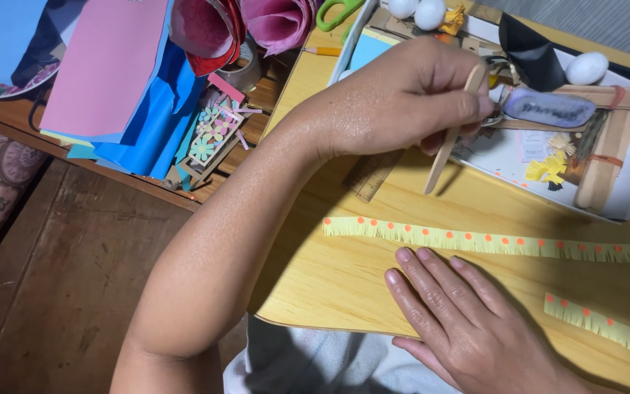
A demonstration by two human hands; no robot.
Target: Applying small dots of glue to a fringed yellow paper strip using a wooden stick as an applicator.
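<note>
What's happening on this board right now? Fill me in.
A person is doing paper craft on a wooden board. The left hand reaches across and pinches a flat wooden stick in its fingers, beside a shallow white tray of craft bits. The right hand lies flat on the board, fingertips just below a long fringed yellow paper strip with orange dots. A shorter strip lies to its right.

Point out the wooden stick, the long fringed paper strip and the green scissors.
wooden stick [442, 157], head view, on its lower half below the fingers.
long fringed paper strip [486, 241], head view, on its middle.
green scissors [338, 12], head view, on the handle loop.
</note>
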